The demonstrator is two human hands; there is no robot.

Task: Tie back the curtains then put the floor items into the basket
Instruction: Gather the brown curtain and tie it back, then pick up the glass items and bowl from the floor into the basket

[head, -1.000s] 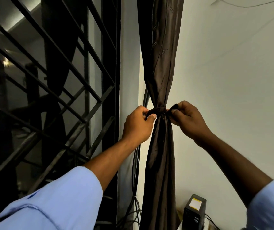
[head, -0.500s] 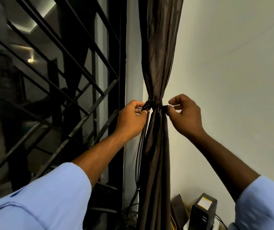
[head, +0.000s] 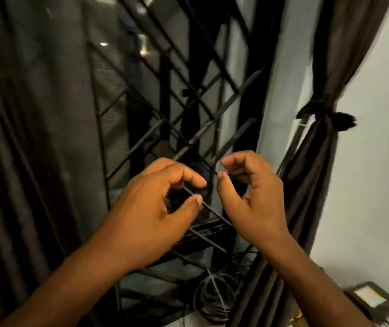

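Observation:
The dark brown right curtain hangs at the right, gathered and cinched by a dark tie knotted around its middle. Both hands are off it. My left hand and my right hand hover side by side in front of the window grille, fingers curled loosely and apart, nothing in them. A second dark curtain hangs loose over the left part of the window. No basket or floor items are in view.
A black metal window grille fills the middle. A coil of black cables lies below the window. A small dark box with a light label stands at the lower right by the white wall.
Both hands have let go of the tie and drawn back from the right curtain. The view has swung left, so the tied curtain now sits at the right and the left curtain has come into view.

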